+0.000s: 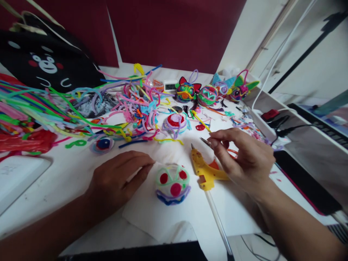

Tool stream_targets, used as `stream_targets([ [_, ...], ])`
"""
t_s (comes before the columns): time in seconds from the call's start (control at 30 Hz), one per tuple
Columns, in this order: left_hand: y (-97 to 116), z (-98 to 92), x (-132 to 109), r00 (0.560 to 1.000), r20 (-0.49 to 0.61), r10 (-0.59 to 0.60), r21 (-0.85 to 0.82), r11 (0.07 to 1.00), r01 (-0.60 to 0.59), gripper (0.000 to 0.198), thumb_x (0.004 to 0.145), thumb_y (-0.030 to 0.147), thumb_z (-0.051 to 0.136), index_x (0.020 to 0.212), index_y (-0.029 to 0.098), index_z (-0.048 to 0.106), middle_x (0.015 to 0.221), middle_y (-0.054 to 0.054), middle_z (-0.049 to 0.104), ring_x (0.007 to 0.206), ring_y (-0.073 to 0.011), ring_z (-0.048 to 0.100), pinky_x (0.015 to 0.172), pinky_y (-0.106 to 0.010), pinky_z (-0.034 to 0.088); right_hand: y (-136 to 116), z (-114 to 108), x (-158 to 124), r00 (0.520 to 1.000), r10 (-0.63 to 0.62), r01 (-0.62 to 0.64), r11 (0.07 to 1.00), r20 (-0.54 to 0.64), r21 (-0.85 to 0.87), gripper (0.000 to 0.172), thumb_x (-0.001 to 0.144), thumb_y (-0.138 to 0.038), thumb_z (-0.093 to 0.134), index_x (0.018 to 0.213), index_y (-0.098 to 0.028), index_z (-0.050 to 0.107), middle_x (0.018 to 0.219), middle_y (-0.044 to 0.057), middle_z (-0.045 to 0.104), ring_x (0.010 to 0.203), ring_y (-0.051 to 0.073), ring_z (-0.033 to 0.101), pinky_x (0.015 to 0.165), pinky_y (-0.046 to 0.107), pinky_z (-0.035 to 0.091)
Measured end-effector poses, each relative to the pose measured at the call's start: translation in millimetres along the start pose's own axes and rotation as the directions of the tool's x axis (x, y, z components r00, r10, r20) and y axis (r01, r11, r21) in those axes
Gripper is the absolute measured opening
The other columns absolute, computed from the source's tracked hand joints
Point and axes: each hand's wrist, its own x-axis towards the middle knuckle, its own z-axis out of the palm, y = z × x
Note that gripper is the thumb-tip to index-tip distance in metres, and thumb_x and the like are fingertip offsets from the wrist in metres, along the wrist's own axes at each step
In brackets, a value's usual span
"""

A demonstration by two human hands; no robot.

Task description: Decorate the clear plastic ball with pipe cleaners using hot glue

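A round white clown face [169, 181] with red eyes, a red nose and a green, purple and blue fuzzy trim sits on white paper. Left of it, my left hand [116, 177] is held low with thumb and fingertips drawn together; anything in the pinch is too small to make out. My right hand [241, 159] is closed, thumb to forefinger, around what look like scissors [206, 142] with a pointed metal tip and orange-red handles partly hidden by the fingers. Beneath that hand lies a yellow glue gun [206, 172], a clear glue stick [217, 215] extending from its rear.
Piled pipe cleaners [136, 101] cover the left and back. Several decorated balls [208, 95] stand along the wall. A purple-and-red round piece [176, 123] and a blue-eyed disc [103, 144] lie mid-table. A phone [304, 181] lies at right; a white box [21, 177] is left.
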Motion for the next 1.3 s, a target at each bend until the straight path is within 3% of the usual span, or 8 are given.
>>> stream_targets([
  [0.2, -19.8, 5.8, 4.8, 0.994, -0.099, -0.052, 0.060, 0.996, 0.058, 0.010, 0.088, 0.018, 0.059, 0.093, 0.024, 0.065, 0.086, 0.004, 0.073, 0.073, -0.0105, 0.068, 0.068, -0.019, 0.054, 12.2, 0.3, 3.5, 0.995, 0.033, -0.041, 0.996, -0.095, -0.082, 0.019, 0.082, -0.011, 0.062, 0.097, -0.023, 0.065, 0.065, -0.004, 0.061, 0.053, 0.011, 0.057, 0.054, 0.025, 0.047],
  [0.3, -27.4, 8.0, 6.0, 0.988, -0.070, -0.135, 0.041, 0.990, 0.138, 0.010, 0.089, 0.022, 0.059, 0.092, 0.021, 0.068, 0.084, 0.002, 0.073, 0.069, -0.0097, 0.065, 0.058, -0.017, 0.050, 17.7, -0.3, 5.3, 0.988, 0.058, -0.073, 0.992, -0.142, -0.101, 0.014, 0.082, -0.013, 0.062, 0.093, -0.023, 0.065, 0.060, -0.005, 0.057, 0.050, 0.011, 0.053, 0.053, 0.025, 0.045],
  [0.57, -43.8, 15.8, 10.7, 0.923, 0.057, -0.381, 0.026, 0.925, 0.380, 0.028, 0.086, 0.035, 0.051, 0.089, 0.018, 0.072, 0.070, 0.000, 0.071, 0.058, -0.0115, 0.058, 0.060, -0.021, 0.045, 34.8, -1.2, 6.2, 0.980, 0.121, -0.142, 0.981, -0.160, -0.129, 0.009, 0.082, -0.017, 0.056, 0.086, -0.020, 0.064, 0.055, -0.006, 0.050, 0.046, 0.010, 0.047, 0.050, 0.024, 0.040],
  [0.83, -55.1, 28.5, 9.4, 0.926, 0.055, -0.375, 0.086, 0.925, 0.369, 0.028, 0.084, 0.032, 0.047, 0.082, 0.016, 0.070, 0.057, 0.002, 0.061, 0.052, -0.0119, 0.053, 0.055, -0.021, 0.040, 53.1, 0.3, 5.0, 0.972, 0.185, -0.201, 0.974, -0.143, -0.105, 0.012, 0.080, -0.018, 0.053, 0.084, -0.019, 0.064, 0.054, -0.004, 0.051, 0.047, 0.012, 0.048, 0.054, 0.026, 0.040],
  [1.07, -57.7, 38.1, 7.8, 0.952, 0.082, -0.294, 0.181, 0.944, 0.276, 0.028, 0.087, 0.028, 0.044, 0.087, 0.017, 0.069, 0.080, -0.006, 0.073, 0.072, -0.0187, 0.066, 0.071, -0.027, 0.047, 65.2, 4.6, 2.0, 0.976, 0.203, -0.210, 0.972, -0.073, -0.108, 0.016, 0.079, -0.021, 0.051, 0.085, -0.019, 0.066, 0.057, -0.001, 0.057, 0.049, 0.015, 0.051, 0.055, 0.027, 0.041],
  [1.3, -55.9, 40.6, 8.3, 0.948, 0.066, -0.311, 0.260, 0.923, 0.285, 0.028, 0.088, 0.025, 0.042, 0.091, 0.016, 0.069, 0.086, -0.010, 0.074, 0.079, -0.0225, 0.069, 0.074, -0.031, 0.049, 67.6, 5.2, 1.4, 0.983, 0.174, -0.181, 0.969, -0.053, -0.167, 0.020, 0.080, -0.021, 0.048, 0.088, -0.018, 0.066, 0.061, 0.001, 0.061, 0.053, 0.016, 0.054, 0.059, 0.028, 0.042],
])
